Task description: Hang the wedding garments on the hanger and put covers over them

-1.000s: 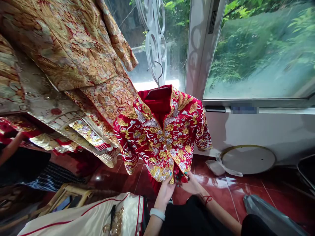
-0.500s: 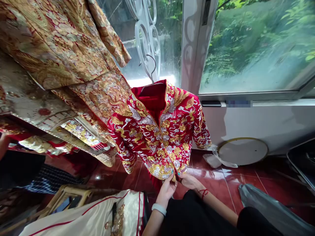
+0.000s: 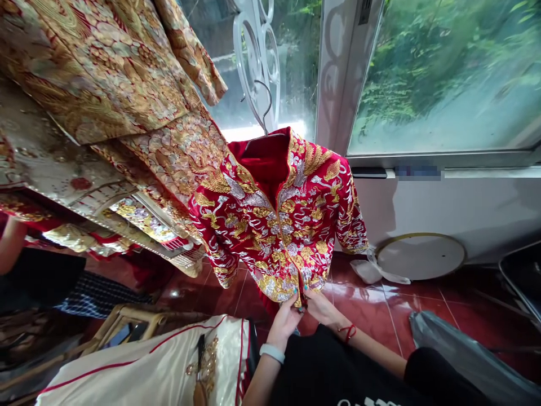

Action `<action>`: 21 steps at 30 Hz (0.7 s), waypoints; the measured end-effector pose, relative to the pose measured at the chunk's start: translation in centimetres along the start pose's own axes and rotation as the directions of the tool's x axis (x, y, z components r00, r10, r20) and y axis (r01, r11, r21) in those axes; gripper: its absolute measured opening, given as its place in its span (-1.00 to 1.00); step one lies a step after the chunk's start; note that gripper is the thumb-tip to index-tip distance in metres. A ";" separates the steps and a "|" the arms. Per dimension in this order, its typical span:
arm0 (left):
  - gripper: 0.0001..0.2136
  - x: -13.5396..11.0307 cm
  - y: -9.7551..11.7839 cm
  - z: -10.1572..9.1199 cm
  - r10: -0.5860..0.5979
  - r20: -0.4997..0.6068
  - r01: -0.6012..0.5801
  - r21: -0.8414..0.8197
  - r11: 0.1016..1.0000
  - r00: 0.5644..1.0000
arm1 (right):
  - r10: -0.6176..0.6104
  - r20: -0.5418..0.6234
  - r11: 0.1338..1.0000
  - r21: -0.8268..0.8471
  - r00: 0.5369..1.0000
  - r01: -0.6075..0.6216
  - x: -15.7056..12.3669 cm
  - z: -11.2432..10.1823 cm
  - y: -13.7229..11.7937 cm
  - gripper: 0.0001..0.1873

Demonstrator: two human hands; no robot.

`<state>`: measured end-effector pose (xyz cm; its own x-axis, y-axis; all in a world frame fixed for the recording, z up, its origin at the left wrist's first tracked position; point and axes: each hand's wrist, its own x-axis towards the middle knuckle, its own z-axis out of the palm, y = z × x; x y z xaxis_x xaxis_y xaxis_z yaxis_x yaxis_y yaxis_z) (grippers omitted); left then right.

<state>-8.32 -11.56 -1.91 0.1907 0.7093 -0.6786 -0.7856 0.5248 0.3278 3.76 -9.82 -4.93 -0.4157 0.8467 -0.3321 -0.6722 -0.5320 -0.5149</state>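
Jacket of red fabric (image 3: 276, 231), densely embroidered in gold and silver thread, with a plain red lining showing at the open neck. It hangs upright and free on a thin wire hanger (image 3: 264, 102) hooked onto a white scrollwork grille (image 3: 253, 56), which keeps the skirt of the jacket clear of the floor and its front within reach.

Left hand (image 3: 286, 321), with a white wristband (image 3: 271, 353): fingers closed on the lower left-hand front edge at the hem. Right hand (image 3: 322, 309), with a red string bracelet (image 3: 348, 332): fingertips pressed together on the opposite front edge. Both hands meet at the jacket's centre opening, apparently holding the two edges close together; the small detail between the fingers is too tiny to make out.

Left of the jacket: gold-and-cream embroidered robes (image 3: 105, 73) on a rail, overlapping its sleeve. Below the jacket: a white garment with red piping (image 3: 147, 366). Right of the jacket: a round white gold-rimmed disc (image 3: 420, 256) leaning on the wall, and a grey plastic sheet (image 3: 460, 349) on dark red floor tiles (image 3: 363, 299). Far left of the jacket: another person's forearm (image 3: 10, 242).
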 end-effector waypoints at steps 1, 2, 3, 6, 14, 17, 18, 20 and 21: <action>-0.93 0.0 0.0 0.0 0.007 0.007 -0.007 0.003 1.000 1.000 | -0.011 -0.018 1.000 0.013 1.000 0.011 0.0 0.1 0.0 -0.66; -0.93 0.0 -0.1 0.0 0.014 0.012 -0.015 0.006 1.000 1.000 | -0.016 -0.032 1.000 0.023 0.999 0.017 0.1 0.2 0.0 -0.68; -0.92 0.0 -0.1 0.1 0.021 0.015 -0.021 0.008 1.000 1.000 | -0.016 -0.042 0.999 0.032 0.999 0.017 0.1 0.3 0.0 -0.68; -0.92 0.2 -0.3 0.2 0.029 0.013 -0.029 0.017 0.999 1.000 | -0.005 -0.058 0.999 0.042 0.998 0.008 0.0 0.5 0.0 -0.67; -0.86 0.1 -0.2 0.7 0.062 0.023 -0.062 0.024 0.998 0.998 | -0.055 -0.068 0.998 0.024 0.996 0.057 -0.3 1.3 0.2 -0.61; -0.79 0.0 -0.2 0.9 0.101 0.037 -0.102 0.024 0.994 0.994 | -0.051 -0.059 0.998 0.027 0.997 0.053 -0.3 1.5 0.3 -0.62; -0.76 0.0 -0.2 0.9 0.124 0.038 -0.125 0.022 0.992 0.992 | -0.049 -0.053 0.998 0.027 0.997 0.050 -0.3 1.5 0.4 -0.63; -0.74 0.0 -0.3 0.9 0.167 0.033 -0.168 0.015 0.986 0.985 | -0.046 -0.043 0.999 0.025 0.998 0.047 -0.2 1.5 0.6 -0.65; -0.73 0.1 -0.4 0.9 0.185 0.028 -0.185 0.010 0.983 0.982 | -0.042 -0.042 0.999 0.025 0.998 0.043 -0.1 1.4 0.7 -0.67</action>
<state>-7.48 -11.25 -1.50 0.0582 0.8070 -0.5877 -0.8014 0.3888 0.4545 2.46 -10.29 -4.10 -0.3609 0.8672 -0.3431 -0.7048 -0.4945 -0.5086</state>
